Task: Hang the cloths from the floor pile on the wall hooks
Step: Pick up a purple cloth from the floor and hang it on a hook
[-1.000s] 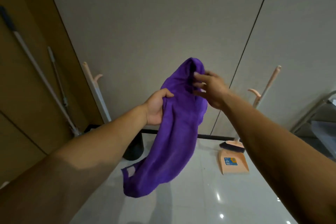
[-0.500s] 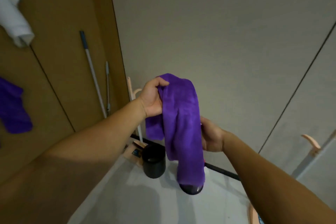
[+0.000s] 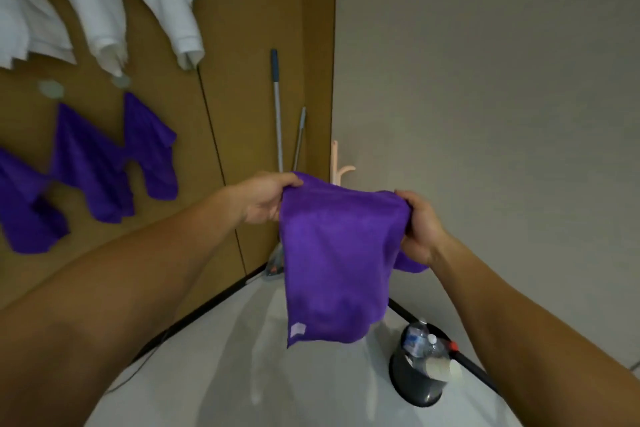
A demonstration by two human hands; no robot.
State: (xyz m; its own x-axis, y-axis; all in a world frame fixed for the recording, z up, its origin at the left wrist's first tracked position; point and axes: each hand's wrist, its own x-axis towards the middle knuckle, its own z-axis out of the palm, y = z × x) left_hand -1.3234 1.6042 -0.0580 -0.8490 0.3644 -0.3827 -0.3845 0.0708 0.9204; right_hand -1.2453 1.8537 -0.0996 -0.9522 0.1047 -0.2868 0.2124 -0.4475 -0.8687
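The purple cloth [image 3: 339, 260] was held up at chest height between both hands. Its upper left corner was gripped by the left hand [image 3: 266, 198], fingers curled over the hem, and its upper right edge was bunched in the closed right hand [image 3: 420, 229]. The cloth was spread between them and hung down freely, with a small pale label [image 3: 298, 329] shown at its lower left corner.

Behind the left hand and the cloth, the lower ends of two pole handles [image 3: 277, 107] leaning in the far corner were hidden, as was the foot of a peach handle [image 3: 337, 163] beside them. On the brown wall [image 3: 242, 45] to the left, three purple cloths [image 3: 149, 149] were hung in a row, with white cloths [image 3: 169, 0] hung above them. Two pale round discs [image 3: 51, 89] were seen between the rows, too blurred to be identified. To the right a grey wall [image 3: 485, 80] was seen. On the glossy floor [image 3: 242, 374], near right, a black bin [image 3: 420, 378] was stood with plastic bottles [image 3: 414, 340] in it.
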